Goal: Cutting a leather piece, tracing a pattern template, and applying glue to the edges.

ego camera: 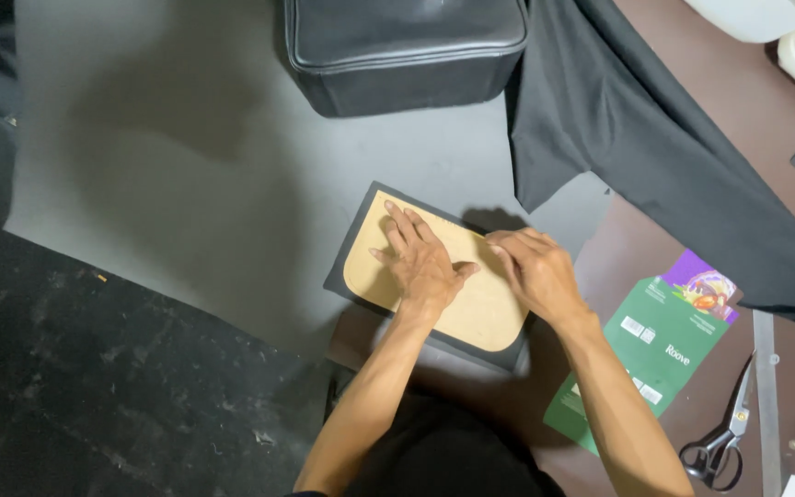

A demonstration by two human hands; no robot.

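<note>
Head view: the left hand [422, 262] lies flat and open, grasping nothing, on the tan board [434, 271] — directly beneath its palm. The right hand [535, 273] presses the board's right edge, fingers curled, just beside it. The board's long axis runs diagonally, up-left to down-right, over a black piece [350, 253].

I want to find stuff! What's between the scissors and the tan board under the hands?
The head view shows a flattened green carton lying between the scissors and the tan board, on the brown table.
</note>
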